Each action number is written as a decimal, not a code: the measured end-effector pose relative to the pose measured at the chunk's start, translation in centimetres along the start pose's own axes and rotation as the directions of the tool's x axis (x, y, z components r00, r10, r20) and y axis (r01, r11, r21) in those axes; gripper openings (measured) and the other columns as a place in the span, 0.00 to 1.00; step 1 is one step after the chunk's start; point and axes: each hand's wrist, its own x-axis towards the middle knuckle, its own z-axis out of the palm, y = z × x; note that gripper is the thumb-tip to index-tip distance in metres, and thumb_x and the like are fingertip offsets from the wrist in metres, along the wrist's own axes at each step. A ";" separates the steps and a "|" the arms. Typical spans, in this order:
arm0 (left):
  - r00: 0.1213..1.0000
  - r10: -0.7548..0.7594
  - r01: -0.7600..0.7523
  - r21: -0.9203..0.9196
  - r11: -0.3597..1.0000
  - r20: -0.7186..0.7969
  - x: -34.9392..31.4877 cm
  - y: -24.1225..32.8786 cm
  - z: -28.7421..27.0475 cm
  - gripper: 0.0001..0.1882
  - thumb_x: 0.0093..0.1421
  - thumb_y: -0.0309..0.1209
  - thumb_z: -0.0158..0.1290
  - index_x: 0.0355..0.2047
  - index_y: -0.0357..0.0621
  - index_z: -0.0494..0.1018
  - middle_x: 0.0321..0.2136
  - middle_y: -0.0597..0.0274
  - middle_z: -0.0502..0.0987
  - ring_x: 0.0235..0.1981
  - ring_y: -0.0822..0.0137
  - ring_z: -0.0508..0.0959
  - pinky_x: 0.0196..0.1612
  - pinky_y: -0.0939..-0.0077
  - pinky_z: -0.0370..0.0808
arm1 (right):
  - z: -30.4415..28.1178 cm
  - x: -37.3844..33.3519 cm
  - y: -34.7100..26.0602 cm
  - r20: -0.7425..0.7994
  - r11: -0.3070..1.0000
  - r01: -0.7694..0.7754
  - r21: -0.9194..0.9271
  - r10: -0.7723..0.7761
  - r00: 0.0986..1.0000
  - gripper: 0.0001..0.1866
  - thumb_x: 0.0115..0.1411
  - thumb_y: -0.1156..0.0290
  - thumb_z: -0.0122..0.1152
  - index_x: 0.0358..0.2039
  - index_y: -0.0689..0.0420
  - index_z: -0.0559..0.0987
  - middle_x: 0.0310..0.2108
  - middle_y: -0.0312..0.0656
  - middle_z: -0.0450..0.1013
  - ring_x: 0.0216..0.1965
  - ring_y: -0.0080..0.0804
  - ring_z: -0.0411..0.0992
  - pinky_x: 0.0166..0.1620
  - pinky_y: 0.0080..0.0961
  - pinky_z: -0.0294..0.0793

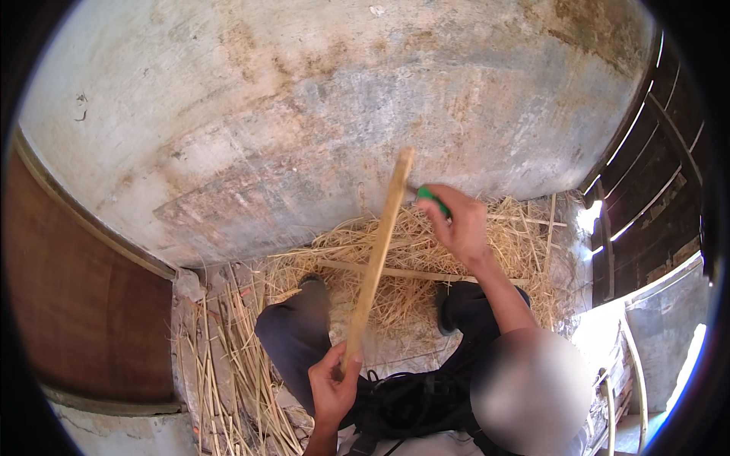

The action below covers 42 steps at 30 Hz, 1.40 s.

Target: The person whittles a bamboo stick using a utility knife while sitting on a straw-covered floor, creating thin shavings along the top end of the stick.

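A long, pale bamboo strip (378,254) slants upward in front of me, its far end near the wall. My left hand (334,382) is closed around its lower end, fingers and thumb pinching it. Near the upper end, my right hand (459,223) grips a tool with a green handle (434,201), which looks like a knife. Its short grey blade lies against or just beside the strip's right edge; whether it touches I cannot tell. Most of the handle is hidden in my fingers.
A heap of curly shavings (487,235) covers the floor between my feet and the stained wall (319,121), with a loose strip (411,272) across it. Several thin split strips (228,380) lie at left, beside a brown panel (91,289). Dark slatted boards (654,167) stand at right.
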 end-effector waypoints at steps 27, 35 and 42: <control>0.993 0.107 -0.098 0.154 0.983 -0.057 2.5 -0.2 -1.1 0.14 0.74 0.27 0.61 0.56 0.32 0.79 0.32 0.74 0.79 0.29 0.87 0.71 0.29 0.88 0.63 | 2.7 -2.8 -0.9 0.179 0.963 0.022 0.270 -0.073 0.981 0.20 0.76 0.50 0.59 0.53 0.52 0.84 0.25 0.35 0.76 0.23 0.30 0.75 0.26 0.31 0.74; 0.998 -0.032 0.023 -0.148 0.989 -0.058 3.6 1.3 -0.8 0.13 0.75 0.29 0.58 0.55 0.36 0.81 0.25 0.77 0.74 0.23 0.88 0.64 0.24 0.85 0.57 | 3.5 -6.3 -5.9 0.302 0.894 0.278 0.353 -0.390 0.870 0.19 0.63 0.52 0.74 0.50 0.47 0.85 0.28 0.33 0.78 0.23 0.35 0.78 0.26 0.33 0.77; 1.000 0.002 -0.002 -0.126 0.992 0.004 3.7 2.0 -0.4 0.13 0.76 0.28 0.57 0.56 0.35 0.81 0.24 0.81 0.71 0.23 0.89 0.62 0.24 0.84 0.55 | 3.2 -5.7 -6.0 0.299 0.896 0.282 0.342 -0.388 0.872 0.20 0.62 0.52 0.75 0.49 0.48 0.86 0.26 0.32 0.76 0.21 0.32 0.77 0.24 0.31 0.76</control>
